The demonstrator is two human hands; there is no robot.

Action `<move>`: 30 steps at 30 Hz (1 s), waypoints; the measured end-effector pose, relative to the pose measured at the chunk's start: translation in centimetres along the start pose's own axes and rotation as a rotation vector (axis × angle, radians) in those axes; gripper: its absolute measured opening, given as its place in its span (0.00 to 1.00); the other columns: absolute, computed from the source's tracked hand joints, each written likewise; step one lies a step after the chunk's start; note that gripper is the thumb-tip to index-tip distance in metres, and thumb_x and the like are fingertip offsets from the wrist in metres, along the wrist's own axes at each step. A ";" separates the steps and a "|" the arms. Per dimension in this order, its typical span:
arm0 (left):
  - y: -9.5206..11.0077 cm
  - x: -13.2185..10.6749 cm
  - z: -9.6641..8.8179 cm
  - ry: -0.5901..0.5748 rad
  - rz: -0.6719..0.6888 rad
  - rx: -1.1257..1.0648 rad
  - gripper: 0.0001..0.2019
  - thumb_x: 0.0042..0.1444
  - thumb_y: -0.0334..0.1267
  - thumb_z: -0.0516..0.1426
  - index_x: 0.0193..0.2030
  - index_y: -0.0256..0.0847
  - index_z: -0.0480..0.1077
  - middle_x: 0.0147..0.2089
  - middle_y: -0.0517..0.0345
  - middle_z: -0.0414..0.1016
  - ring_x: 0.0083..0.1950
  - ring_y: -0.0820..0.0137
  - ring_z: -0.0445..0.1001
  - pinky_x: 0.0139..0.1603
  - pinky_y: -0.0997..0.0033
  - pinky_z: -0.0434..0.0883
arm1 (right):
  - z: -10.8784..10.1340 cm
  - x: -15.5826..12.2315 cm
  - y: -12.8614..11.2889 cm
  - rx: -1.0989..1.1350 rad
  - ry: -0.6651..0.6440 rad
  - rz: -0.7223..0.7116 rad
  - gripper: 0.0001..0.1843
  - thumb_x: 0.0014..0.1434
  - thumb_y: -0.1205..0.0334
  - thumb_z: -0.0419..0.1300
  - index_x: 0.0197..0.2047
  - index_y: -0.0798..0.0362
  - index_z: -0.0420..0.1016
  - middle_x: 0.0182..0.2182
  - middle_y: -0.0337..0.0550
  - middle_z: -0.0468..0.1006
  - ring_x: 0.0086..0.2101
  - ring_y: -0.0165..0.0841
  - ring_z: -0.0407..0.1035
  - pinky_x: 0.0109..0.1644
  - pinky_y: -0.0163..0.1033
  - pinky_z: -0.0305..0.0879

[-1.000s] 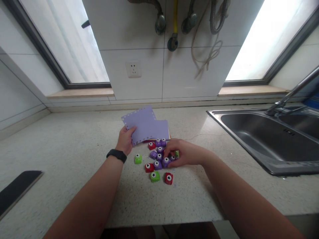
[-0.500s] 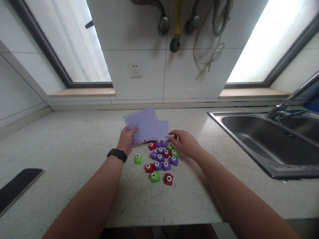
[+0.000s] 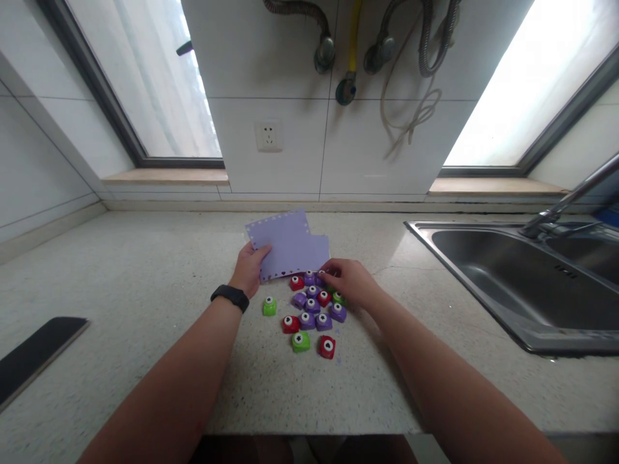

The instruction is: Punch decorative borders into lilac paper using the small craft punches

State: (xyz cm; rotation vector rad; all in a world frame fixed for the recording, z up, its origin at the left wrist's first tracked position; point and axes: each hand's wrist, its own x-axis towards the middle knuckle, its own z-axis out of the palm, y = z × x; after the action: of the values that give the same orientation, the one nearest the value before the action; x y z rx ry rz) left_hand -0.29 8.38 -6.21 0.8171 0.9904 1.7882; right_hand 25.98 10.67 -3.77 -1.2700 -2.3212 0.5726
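My left hand (image 3: 249,269) pinches a lilac sheet of paper (image 3: 289,245) by its left edge, thumb on top. Small punched holes run along the paper's edges, and its upper right corner is stepped. To the right, my right hand (image 3: 351,281) has its fingers closed around a purple craft punch (image 3: 320,277) at the paper's lower edge; the fingers partly cover it. Below lie several more small craft punches, among them a red punch (image 3: 327,347), a green punch (image 3: 300,341) and a purple punch (image 3: 324,321). A lone green punch (image 3: 269,306) sits nearest my left wrist.
A steel sink (image 3: 483,283) with a faucet (image 3: 546,219) is set into the counter (image 3: 159,258) on the right. At the left edge lies a flat dark object (image 3: 43,348). The tiled wall behind carries a socket (image 3: 269,136), pipes and a looped cord.
My right hand has moved left from the paper's right edge onto the purple punch, and its fingers have closed there. My left hand still holds the paper. The view has shifted slightly.
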 end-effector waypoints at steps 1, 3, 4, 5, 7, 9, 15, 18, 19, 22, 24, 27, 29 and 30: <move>0.0 0.0 0.0 -0.002 -0.002 0.001 0.24 0.45 0.40 0.72 0.50 0.36 0.77 0.50 0.47 0.84 0.48 0.59 0.82 0.55 0.55 0.77 | 0.0 0.0 0.1 0.031 0.002 0.005 0.10 0.63 0.53 0.63 0.43 0.45 0.85 0.36 0.43 0.85 0.35 0.38 0.77 0.40 0.42 0.67; 0.1 0.0 0.0 -0.006 -0.003 0.002 0.24 0.45 0.40 0.72 0.49 0.36 0.77 0.48 0.47 0.84 0.47 0.59 0.82 0.55 0.55 0.77 | 0.0 0.1 0.4 0.107 0.008 0.016 0.10 0.63 0.56 0.63 0.43 0.46 0.85 0.36 0.43 0.86 0.36 0.38 0.78 0.42 0.43 0.69; 0.1 -0.1 0.0 -0.008 -0.002 0.002 0.24 0.45 0.40 0.72 0.49 0.36 0.77 0.47 0.48 0.84 0.47 0.59 0.82 0.55 0.55 0.77 | 0.0 0.1 0.5 0.152 0.012 0.024 0.09 0.62 0.57 0.64 0.43 0.47 0.85 0.36 0.43 0.86 0.36 0.38 0.78 0.44 0.43 0.69; 0.1 -0.1 0.0 -0.009 -0.001 0.002 0.23 0.45 0.40 0.72 0.49 0.36 0.77 0.47 0.48 0.84 0.46 0.59 0.82 0.55 0.55 0.77 | 0.0 0.1 0.7 0.210 0.015 0.029 0.09 0.62 0.58 0.64 0.43 0.48 0.85 0.36 0.43 0.86 0.37 0.39 0.78 0.45 0.44 0.70; 0.1 0.0 0.0 -0.012 0.000 0.002 0.23 0.45 0.40 0.72 0.49 0.36 0.77 0.48 0.48 0.84 0.46 0.59 0.82 0.55 0.55 0.77 | -0.1 0.1 0.8 0.356 0.020 0.032 0.10 0.61 0.57 0.64 0.43 0.49 0.84 0.38 0.45 0.86 0.38 0.39 0.79 0.47 0.45 0.71; 0.0 0.0 0.0 -0.016 -0.001 0.005 0.23 0.46 0.40 0.71 0.49 0.36 0.77 0.47 0.48 0.84 0.46 0.59 0.82 0.55 0.55 0.77 | -0.4 0.1 0.9 0.508 0.042 0.045 0.11 0.61 0.56 0.64 0.44 0.51 0.83 0.39 0.46 0.85 0.38 0.38 0.78 0.47 0.46 0.72; -0.1 0.0 0.0 -0.030 -0.009 0.025 0.23 0.46 0.40 0.71 0.49 0.36 0.78 0.46 0.48 0.84 0.47 0.58 0.82 0.56 0.54 0.76 | -1.1 0.1 0.8 1.003 0.127 0.199 0.12 0.60 0.53 0.65 0.45 0.49 0.76 0.37 0.41 0.80 0.35 0.36 0.78 0.45 0.46 0.75; -0.2 0.0 -0.1 -0.039 -0.011 0.035 0.22 0.45 0.40 0.72 0.47 0.36 0.78 0.47 0.48 0.84 0.48 0.58 0.82 0.58 0.54 0.75 | -1.2 0.0 0.5 1.151 0.139 0.272 0.13 0.59 0.53 0.65 0.45 0.47 0.72 0.33 0.37 0.77 0.31 0.34 0.77 0.39 0.44 0.75; -0.2 0.0 -0.1 -0.041 -0.010 0.038 0.22 0.45 0.40 0.72 0.47 0.36 0.78 0.48 0.48 0.84 0.48 0.58 0.82 0.59 0.53 0.75 | -1.2 0.0 0.4 1.178 0.144 0.275 0.13 0.59 0.53 0.65 0.45 0.47 0.71 0.32 0.36 0.76 0.30 0.33 0.76 0.37 0.43 0.74; -0.2 0.0 -0.1 -0.046 -0.009 0.049 0.22 0.46 0.41 0.72 0.48 0.37 0.78 0.50 0.47 0.83 0.49 0.58 0.82 0.59 0.53 0.74 | -1.2 0.0 0.0 1.263 0.155 0.243 0.13 0.58 0.55 0.66 0.45 0.48 0.72 0.30 0.35 0.74 0.28 0.30 0.71 0.35 0.39 0.70; -0.3 -0.1 -0.1 -0.055 -0.013 0.063 0.23 0.46 0.42 0.72 0.48 0.37 0.78 0.50 0.47 0.83 0.49 0.58 0.82 0.59 0.53 0.74 | -1.2 0.1 0.0 1.313 0.169 0.238 0.12 0.56 0.57 0.65 0.43 0.49 0.72 0.28 0.36 0.74 0.27 0.30 0.69 0.33 0.38 0.67; -0.3 -0.2 -0.1 -0.075 -0.020 0.090 0.23 0.46 0.42 0.72 0.49 0.37 0.78 0.50 0.47 0.83 0.49 0.59 0.82 0.59 0.54 0.74 | -1.3 0.4 0.2 1.326 0.213 0.256 0.11 0.53 0.59 0.65 0.40 0.49 0.74 0.28 0.37 0.73 0.26 0.30 0.66 0.32 0.38 0.64; -0.3 -0.2 -0.1 -0.089 -0.026 0.110 0.24 0.46 0.43 0.72 0.49 0.37 0.78 0.50 0.48 0.83 0.48 0.59 0.82 0.58 0.54 0.75 | -1.2 0.6 0.4 1.282 0.273 0.250 0.10 0.54 0.56 0.64 0.39 0.49 0.74 0.29 0.37 0.72 0.27 0.30 0.65 0.31 0.38 0.63; -0.3 -0.3 -0.1 -0.097 -0.029 0.120 0.24 0.46 0.43 0.72 0.49 0.37 0.78 0.49 0.48 0.83 0.48 0.59 0.82 0.57 0.55 0.75 | -1.2 0.6 0.5 1.251 0.309 0.244 0.10 0.55 0.54 0.64 0.39 0.48 0.74 0.29 0.37 0.72 0.27 0.30 0.65 0.31 0.38 0.62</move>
State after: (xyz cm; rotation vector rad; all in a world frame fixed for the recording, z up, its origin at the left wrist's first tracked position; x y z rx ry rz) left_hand -0.14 8.17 -6.58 0.9503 1.0485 1.6604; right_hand 26.71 11.62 -2.94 -0.8632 -1.0975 1.4523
